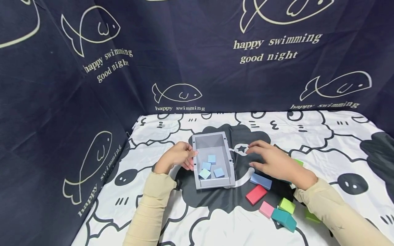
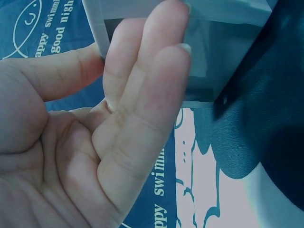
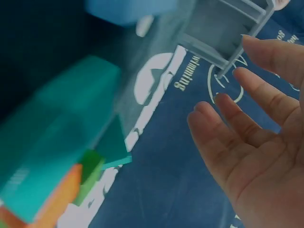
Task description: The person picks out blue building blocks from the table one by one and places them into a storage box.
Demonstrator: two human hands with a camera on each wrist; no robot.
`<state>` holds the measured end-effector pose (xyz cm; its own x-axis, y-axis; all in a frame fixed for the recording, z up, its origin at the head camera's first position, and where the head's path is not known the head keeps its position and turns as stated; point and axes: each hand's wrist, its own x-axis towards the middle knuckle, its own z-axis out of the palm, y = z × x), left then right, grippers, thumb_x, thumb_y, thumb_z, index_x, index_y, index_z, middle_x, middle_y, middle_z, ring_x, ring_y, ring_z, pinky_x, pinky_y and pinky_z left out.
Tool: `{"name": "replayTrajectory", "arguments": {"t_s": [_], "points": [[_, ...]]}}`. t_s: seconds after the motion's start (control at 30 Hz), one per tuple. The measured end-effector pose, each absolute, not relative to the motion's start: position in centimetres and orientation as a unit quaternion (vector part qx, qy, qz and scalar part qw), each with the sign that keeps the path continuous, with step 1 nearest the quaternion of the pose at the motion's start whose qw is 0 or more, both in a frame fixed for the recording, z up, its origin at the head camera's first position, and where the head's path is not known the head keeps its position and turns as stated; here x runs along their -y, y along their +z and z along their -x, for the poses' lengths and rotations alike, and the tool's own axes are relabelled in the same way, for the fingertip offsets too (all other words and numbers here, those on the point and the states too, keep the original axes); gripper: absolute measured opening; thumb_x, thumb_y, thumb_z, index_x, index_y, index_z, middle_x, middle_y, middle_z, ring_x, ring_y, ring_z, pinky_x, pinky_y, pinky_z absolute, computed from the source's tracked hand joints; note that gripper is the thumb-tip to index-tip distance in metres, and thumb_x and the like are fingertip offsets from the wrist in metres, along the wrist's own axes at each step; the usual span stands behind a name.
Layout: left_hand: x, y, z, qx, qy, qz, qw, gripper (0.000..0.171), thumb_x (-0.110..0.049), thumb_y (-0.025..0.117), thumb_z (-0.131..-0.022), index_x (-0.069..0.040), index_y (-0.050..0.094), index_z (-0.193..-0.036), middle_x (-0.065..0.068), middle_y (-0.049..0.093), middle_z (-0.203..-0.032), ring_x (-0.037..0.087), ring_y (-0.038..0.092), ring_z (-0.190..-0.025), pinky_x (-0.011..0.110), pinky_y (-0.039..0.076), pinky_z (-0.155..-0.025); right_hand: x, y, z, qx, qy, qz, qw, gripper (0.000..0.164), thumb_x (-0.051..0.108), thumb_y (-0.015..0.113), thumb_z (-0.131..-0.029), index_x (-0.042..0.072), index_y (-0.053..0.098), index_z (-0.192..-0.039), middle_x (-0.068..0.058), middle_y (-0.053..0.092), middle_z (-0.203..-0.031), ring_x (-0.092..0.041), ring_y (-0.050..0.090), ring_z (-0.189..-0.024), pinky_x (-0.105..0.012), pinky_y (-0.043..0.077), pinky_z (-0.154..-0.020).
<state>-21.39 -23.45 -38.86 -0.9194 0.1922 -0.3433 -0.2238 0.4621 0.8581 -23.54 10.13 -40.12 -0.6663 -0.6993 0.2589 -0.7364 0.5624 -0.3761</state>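
A grey open-topped box stands on the cloth, with several small light-blue blocks in its lower half. At its left side, my left hand holds the wall, thumb at the rim and fingers along the outside. The left wrist view shows those fingers lying against the outer wall. Over the cloth to the right of the box hovers my right hand, fingers spread and slightly bent, holding nothing. A blue block lies just below that hand, with a red block nearer me.
Closer to me on the right lie a pink block, a lime-green block and a teal block. More green blocks are partly hidden by the right arm. Dark fish-print curtains hang behind and at the left.
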Motion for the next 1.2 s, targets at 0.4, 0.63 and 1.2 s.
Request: {"name": "replayTrajectory", "arguments": {"t_s": [0.4, 0.63, 1.2], "points": [[23.3, -38.6, 21.4, -0.823, 0.527, 0.020, 0.212, 0.020, -0.015, 0.055, -0.097, 0.000, 0.049, -0.085, 0.013, 0.061, -0.058, 0.034, 0.066, -0.059, 0.037, 0.060, -0.051, -11.8, -42.8, 21.9, 0.896, 0.197, -0.398, -0.009, 0.027, 0.017, 0.074, -0.080, 0.011, 0.068, -0.105, -0.001, 0.062, -0.103, -0.015, 0.057, -0.093, -0.041, 0.054, -0.078], [22.7, -36.7, 20.5, -0.825, 0.519, 0.016, 0.220, 0.018, -0.010, 0.052, -0.098, 0.005, 0.049, -0.088, 0.018, 0.061, -0.063, 0.042, 0.066, -0.069, 0.041, 0.060, -0.057, -12.1, -43.3, 21.4, 0.900, 0.186, -0.393, -0.020, 0.025, 0.024, 0.075, -0.079, 0.015, 0.069, -0.102, 0.005, 0.063, -0.095, -0.009, 0.057, -0.087, -0.038, 0.055, -0.075], [22.5, -35.7, 19.9, -0.830, 0.513, 0.010, 0.217, 0.020, -0.011, 0.053, -0.098, 0.003, 0.050, -0.084, 0.020, 0.062, -0.064, 0.042, 0.066, -0.069, 0.042, 0.060, -0.059, -11.2, -43.3, 20.9, 0.893, 0.195, -0.405, -0.027, 0.027, 0.012, 0.075, -0.077, 0.009, 0.068, -0.103, 0.000, 0.064, -0.094, -0.013, 0.056, -0.080, -0.037, 0.054, -0.069]]}}
